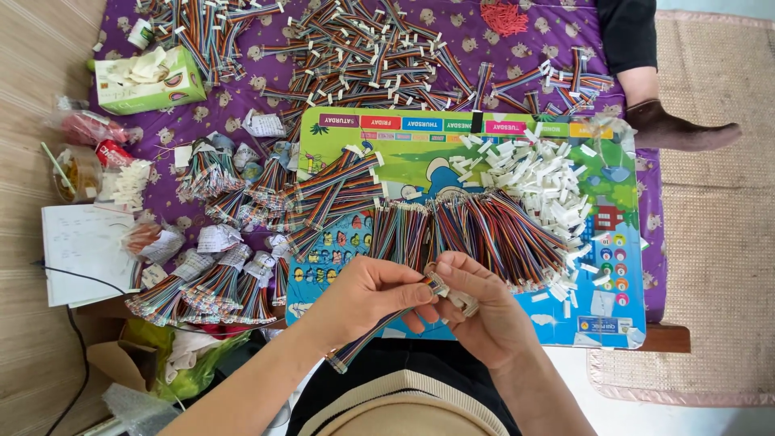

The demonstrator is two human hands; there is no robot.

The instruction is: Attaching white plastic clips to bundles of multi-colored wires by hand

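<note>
The left hand (373, 292) is closed in a pinch, thumb and forefinger gripping a flat multicoloured ribbon cable (379, 323) near its upper end; the rest of the cable hangs down and to the left below that hand, ending over the lap near the dark clothing. The right hand (478, 300) is curled with its fingertips meeting the left hand's, pinching a small white connector (437, 283) at the cable's upper end, so the connector sits right between the two hands. Whether the connector is already seated on the cable cannot be told. Both hands hover over the near edge of a colourful board (420, 165). Just beyond the hands, a fan of cut cables (476, 226) is spread across the board, and to the right of it lies a heap of loose white connectors (541, 182). Left of the board, bundles (218, 278) of cables wrapped in paper lie on a purple cloth (565, 24), with many more loose cables piled farther back. A green box (149, 81) stands at the far left, and another person's foot (678, 129) rests at the right edge of the cloth.
</note>
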